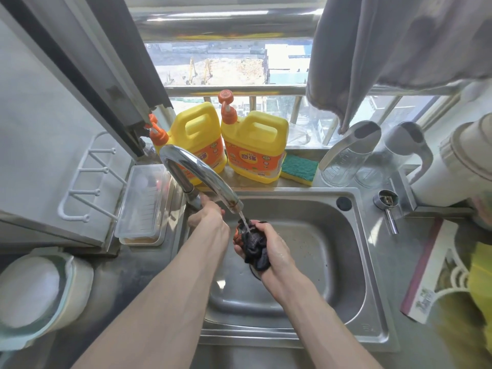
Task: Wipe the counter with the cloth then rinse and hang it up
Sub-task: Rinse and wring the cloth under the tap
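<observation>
A dark, wet cloth (pixel 254 243) with an orange patch is bunched up in my right hand (pixel 271 245), which grips it over the steel sink (pixel 343 262). A thin stream of water falls onto the cloth from the spout of the chrome faucet (pixel 194 171). My left hand (pixel 209 217) reaches to the base of the faucet, fingers curled round the part behind the spout; what exactly it holds is hidden by the pipe.
Two yellow detergent jugs (pixel 253 147) and a green-yellow sponge (pixel 299 167) stand on the sill behind the sink. A grey towel (pixel 386 49) hangs top right. A clear plastic box (pixel 143 203) and white wall hooks (pixel 87 182) are left; glass jugs (pixel 346 158), a book (pixel 431 267) right.
</observation>
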The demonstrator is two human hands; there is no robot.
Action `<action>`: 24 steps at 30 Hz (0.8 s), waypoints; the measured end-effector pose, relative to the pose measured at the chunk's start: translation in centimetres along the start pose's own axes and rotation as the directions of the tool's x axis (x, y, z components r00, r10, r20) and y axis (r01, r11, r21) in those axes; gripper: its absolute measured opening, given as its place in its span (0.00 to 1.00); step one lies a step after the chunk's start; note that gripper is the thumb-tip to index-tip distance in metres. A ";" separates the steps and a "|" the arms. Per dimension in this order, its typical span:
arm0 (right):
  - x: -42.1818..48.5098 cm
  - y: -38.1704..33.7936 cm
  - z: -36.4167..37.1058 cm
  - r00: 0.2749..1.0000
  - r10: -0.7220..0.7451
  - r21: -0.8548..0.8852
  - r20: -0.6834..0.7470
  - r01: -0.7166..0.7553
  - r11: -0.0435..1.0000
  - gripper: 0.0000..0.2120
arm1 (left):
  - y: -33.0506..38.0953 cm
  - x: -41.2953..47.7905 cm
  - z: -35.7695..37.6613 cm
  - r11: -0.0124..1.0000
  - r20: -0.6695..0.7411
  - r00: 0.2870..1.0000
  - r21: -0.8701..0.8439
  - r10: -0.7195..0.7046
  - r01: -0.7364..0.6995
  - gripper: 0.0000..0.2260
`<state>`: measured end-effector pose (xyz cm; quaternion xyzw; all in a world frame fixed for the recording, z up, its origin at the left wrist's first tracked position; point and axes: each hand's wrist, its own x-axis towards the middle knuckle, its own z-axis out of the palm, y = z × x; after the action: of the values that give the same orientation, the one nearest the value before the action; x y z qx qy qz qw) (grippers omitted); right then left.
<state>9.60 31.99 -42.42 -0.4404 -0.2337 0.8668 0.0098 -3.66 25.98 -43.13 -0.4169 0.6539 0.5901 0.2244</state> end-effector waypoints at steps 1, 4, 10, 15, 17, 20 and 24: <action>0.0 0.0 0.0 1.000 -0.003 0.005 0.002 0.003 1.000 0.19 | -0.1 -0.3 -0.1 0.999 -0.071 0.997 -0.031 -0.014 0.012 0.28; -0.2 -0.1 -0.1 1.000 0.000 0.004 0.010 0.000 1.000 0.18 | -0.7 -0.6 0.1 0.993 -0.194 0.978 -0.072 0.081 -0.097 0.24; -0.3 -1.1 -0.7 0.999 -0.032 -0.003 0.019 0.032 0.999 0.07 | -2.7 0.2 0.2 0.960 -0.208 0.960 -0.170 0.186 -0.223 0.20; -0.4 -1.4 -0.4 0.999 -0.044 -0.025 0.019 0.044 0.999 0.06 | -3.0 -0.4 -0.1 0.950 -0.179 0.961 -0.194 0.212 -0.245 0.20; -0.5 -1.4 -0.3 0.999 -0.046 -0.036 0.027 0.047 0.998 0.06 | -3.0 -0.7 -0.1 0.947 -0.169 0.962 -0.206 0.215 -0.248 0.20; -0.4 -1.2 -0.2 0.998 -0.047 -0.042 0.043 0.049 0.998 0.08 | -3.0 -0.8 -0.3 0.952 -0.163 0.960 -0.172 0.226 -0.253 0.20; -0.3 -1.0 -0.1 0.997 -0.059 -0.048 0.052 0.062 0.997 0.08 | -2.8 -0.8 -0.3 0.952 -0.163 0.964 -0.191 0.210 -0.240 0.20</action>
<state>9.71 32.86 -41.82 -0.4112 -0.2685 0.8709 0.0192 -0.95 26.05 -44.09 -0.4015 0.6459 0.6462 0.0637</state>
